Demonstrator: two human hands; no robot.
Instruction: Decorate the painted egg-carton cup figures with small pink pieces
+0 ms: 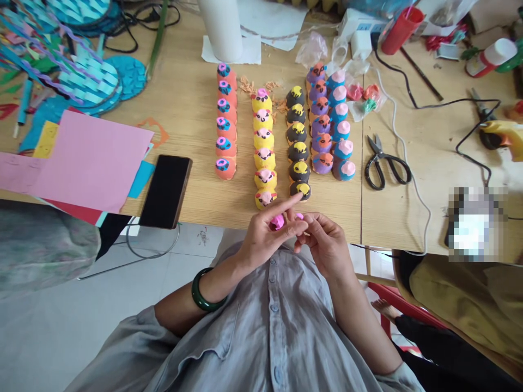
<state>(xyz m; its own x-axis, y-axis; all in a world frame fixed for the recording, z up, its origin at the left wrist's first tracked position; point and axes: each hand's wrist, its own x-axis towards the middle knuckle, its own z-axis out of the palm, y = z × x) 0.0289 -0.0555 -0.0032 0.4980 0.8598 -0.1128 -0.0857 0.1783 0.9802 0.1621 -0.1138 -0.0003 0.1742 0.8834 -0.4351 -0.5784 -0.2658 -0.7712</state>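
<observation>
My left hand [263,237] is at the table's front edge, its index finger stretched out and a bright pink lump of modelling clay [277,222] held in its curled fingers. Beside it, my right hand [329,247] pinches a small pink clay piece [299,216] near the left thumb tip. Just beyond my hands stand rows of clay-covered domes: orange ones [226,128], yellow ones [263,139] with pink faces, black ones [298,132] with yellow tops, purple ones [321,124] with orange faces, and blue ones [342,130] with pink tops.
Black-handled scissors [382,163] lie right of the rows, by a white cable [398,120]. A dark phone [165,190] and pink paper [98,158] lie left. A white cylinder [223,27] stands behind. People sit on both sides.
</observation>
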